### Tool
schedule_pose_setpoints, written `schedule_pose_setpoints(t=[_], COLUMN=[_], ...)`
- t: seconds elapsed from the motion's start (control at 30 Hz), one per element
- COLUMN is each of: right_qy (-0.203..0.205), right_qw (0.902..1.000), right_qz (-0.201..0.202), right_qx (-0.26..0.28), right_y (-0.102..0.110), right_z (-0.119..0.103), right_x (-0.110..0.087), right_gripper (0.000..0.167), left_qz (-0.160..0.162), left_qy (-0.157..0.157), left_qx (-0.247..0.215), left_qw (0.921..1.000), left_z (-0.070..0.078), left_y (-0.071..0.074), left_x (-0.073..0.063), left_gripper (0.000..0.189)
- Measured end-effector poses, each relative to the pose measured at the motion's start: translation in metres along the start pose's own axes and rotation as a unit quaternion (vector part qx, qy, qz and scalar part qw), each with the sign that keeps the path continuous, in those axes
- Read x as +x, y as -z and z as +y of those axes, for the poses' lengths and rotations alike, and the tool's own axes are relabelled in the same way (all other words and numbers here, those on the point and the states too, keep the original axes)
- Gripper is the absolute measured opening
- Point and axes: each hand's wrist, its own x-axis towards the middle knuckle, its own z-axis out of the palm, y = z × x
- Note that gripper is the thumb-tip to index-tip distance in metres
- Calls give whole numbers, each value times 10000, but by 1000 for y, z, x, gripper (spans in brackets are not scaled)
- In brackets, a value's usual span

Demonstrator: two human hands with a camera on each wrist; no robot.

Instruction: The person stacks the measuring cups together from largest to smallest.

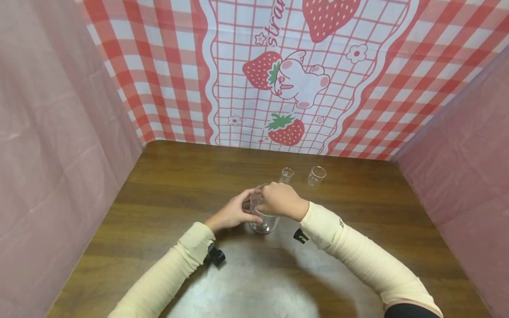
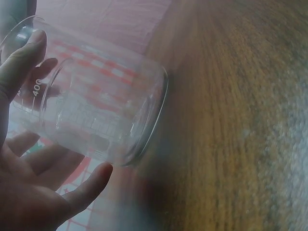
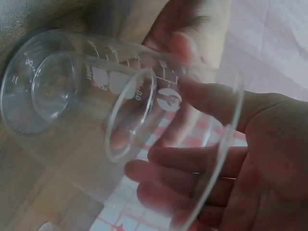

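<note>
One large, clear, cylindrical glass beaker with white graduations [image 1: 265, 227] stands at the middle of the brown wood-grain table [image 1: 175, 185], a smaller clear glass beaker [image 2: 96, 113] nested inside it. Left hand [image 1: 232, 214] grasps the large beaker, thumb on one side, fingers round the other. Right hand [image 1: 284, 201] reaches in past its rim, thumb and fingers spread near the inner rim; contact there cannot be told. Risks, as judged: (1) inner glass slipping and striking the outer base, likely cause a fingertip-only hold on smooth glass; (2) rims knocking or chipping if the inner piece is lifted at a slant; (3) outer beaker tipping if the right knuckles lever against its rim while the left grasp slackens. Also noted: a tiny clear glass beaker [image 1: 287, 175] sits just beyond the right hand; a sideways elbow or knuckle swing could topple it.
</note>
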Motion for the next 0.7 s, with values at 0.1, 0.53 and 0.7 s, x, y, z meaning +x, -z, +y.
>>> schedule_pose_setpoints(t=[0.1, 0.53, 0.7], right_qy=[34, -50, -104], right_qw=[9996, 9969, 9972], right_qz=[50, 502, 413], right_qx=[268, 601, 614], right_y=[3, 16, 18], right_z=[4, 13, 16], right_x=[-1, -5, -7], right_gripper=[32, 30, 34], left_qz=[-8, -25, -22], left_qy=[-6, -47, 21], left_qx=[63, 193, 215], left_qw=[10000, 9998, 9998], left_z=[1, 1, 2], left_y=[0, 2, 1], left_x=[-1, 1, 0], left_gripper=[83, 82, 86])
